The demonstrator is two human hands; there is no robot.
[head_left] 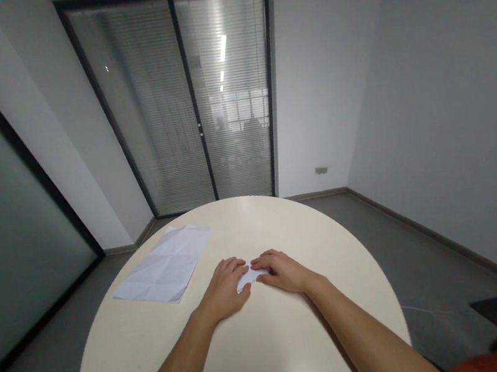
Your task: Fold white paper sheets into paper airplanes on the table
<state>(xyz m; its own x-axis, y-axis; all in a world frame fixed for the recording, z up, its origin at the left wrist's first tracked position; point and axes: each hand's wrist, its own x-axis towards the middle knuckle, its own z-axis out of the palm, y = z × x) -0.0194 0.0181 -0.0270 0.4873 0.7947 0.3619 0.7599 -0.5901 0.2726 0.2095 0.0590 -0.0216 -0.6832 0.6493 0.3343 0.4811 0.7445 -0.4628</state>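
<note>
Creased white paper (164, 265) lies flat at the far left of the round table (254, 223), well apart from both hands; a glass door with blinds (194, 94) stands beyond. The small white paper (243, 280) lies on the table between the hands, partly covered by fingers. Left hand (227, 289) and right hand (285, 271) face inward, palms down, fingers bent, touching it; whether they pinch or merely press cannot be determined.

Glass doors (192, 94), slatted blinds (149, 113), wall outlet (321, 170), grey floor (431, 264)
</note>
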